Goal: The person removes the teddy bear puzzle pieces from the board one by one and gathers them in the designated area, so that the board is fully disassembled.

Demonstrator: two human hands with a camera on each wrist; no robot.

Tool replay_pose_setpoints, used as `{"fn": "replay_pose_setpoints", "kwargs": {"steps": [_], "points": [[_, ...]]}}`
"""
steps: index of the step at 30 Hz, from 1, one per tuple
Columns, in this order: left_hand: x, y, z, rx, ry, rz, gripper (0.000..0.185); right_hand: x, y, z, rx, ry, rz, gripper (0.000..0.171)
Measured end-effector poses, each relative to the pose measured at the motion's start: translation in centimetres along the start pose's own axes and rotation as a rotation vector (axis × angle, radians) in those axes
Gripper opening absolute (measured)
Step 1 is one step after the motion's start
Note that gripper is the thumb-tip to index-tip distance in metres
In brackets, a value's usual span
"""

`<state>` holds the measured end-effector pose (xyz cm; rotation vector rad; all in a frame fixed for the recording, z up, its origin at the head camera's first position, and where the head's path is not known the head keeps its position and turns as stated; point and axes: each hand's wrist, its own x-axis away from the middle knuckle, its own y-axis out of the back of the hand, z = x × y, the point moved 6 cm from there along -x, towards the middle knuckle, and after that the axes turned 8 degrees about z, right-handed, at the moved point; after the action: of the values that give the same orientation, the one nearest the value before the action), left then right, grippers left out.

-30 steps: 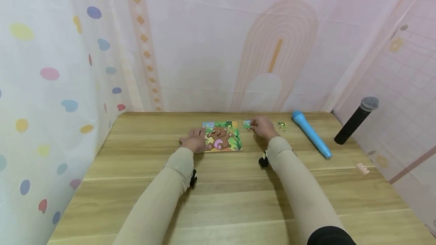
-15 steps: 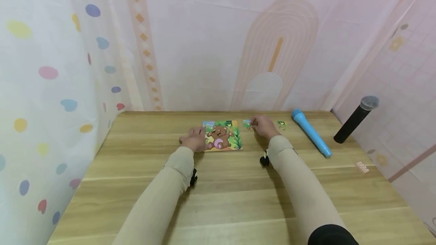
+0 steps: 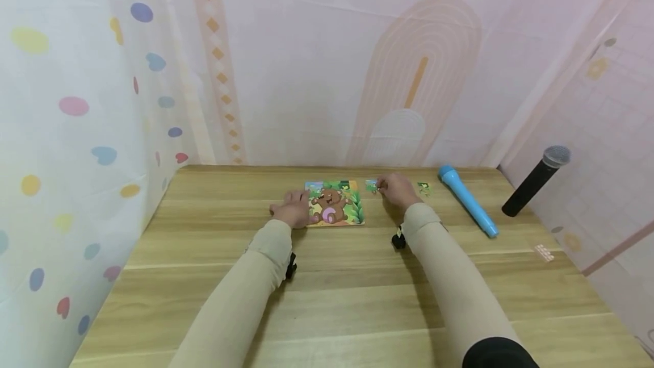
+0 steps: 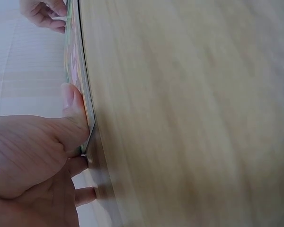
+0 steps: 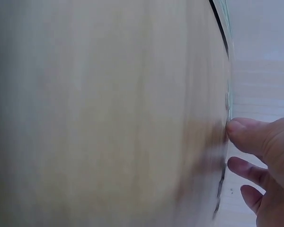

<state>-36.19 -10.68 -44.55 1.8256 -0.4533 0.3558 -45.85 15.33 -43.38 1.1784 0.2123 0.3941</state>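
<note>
A bear jigsaw puzzle (image 3: pixel 334 206) lies flat on the wooden table. My left hand (image 3: pixel 291 209) rests at its left side. In the left wrist view, the thumb lies on the puzzle's (image 4: pixel 75 61) face near a corner and the other fingers reach the tabletop beyond the edge. To the right of the puzzle, a small green-and-blue puzzle piece (image 3: pixel 370 185) lies flat. My right hand (image 3: pixel 397 191) has thumb and forefinger curled down at this piece's right side, pinching it. That right hand's (image 5: pixel 274 146) thumb tip meets the table surface in the right wrist view; the fingertips partly hide the piece.
Another loose puzzle piece (image 3: pixel 424 188) lies just right of my right hand. Farther right are a blue toy microphone (image 3: pixel 467 200) and a black microphone (image 3: pixel 533 182). A small pinkish patterned strip (image 3: pixel 544 253) lies near the table's right edge. A patterned curtain (image 3: pixel 296 72) hangs behind the table (image 3: pixel 327 311).
Both hands stay in place, the left on the puzzle and the right at the small piece. Only the head view shifts slightly.
</note>
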Motion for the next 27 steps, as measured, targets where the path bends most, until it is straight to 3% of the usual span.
{"fn": "replay_pose_setpoints", "kwargs": {"steps": [5,11,16,19,27], "points": [[0.1,0.2,-0.3,-0.001,-0.003,0.001,0.083,0.2,0.4,1.4,-0.067,0.021,-0.007,0.021],[0.5,0.3,-0.7,0.021,-0.029,0.0,0.082,1.1,-1.0,4.7,-0.245,0.103,0.209,0.032],[0.4,0.1,-0.8,0.052,-0.029,0.038,0.076,1.1,-2.1,6.4,-0.104,0.185,0.258,0.04],[0.3,0.0,-0.9,0.048,-0.021,0.084,0.071,0.9,-2.6,6.6,-0.022,0.168,0.252,0.044],[-0.2,0.0,-1.0,0.042,-0.015,0.136,0.067,0.5,-2.8,6.6,-0.032,0.105,0.251,0.045]]}}
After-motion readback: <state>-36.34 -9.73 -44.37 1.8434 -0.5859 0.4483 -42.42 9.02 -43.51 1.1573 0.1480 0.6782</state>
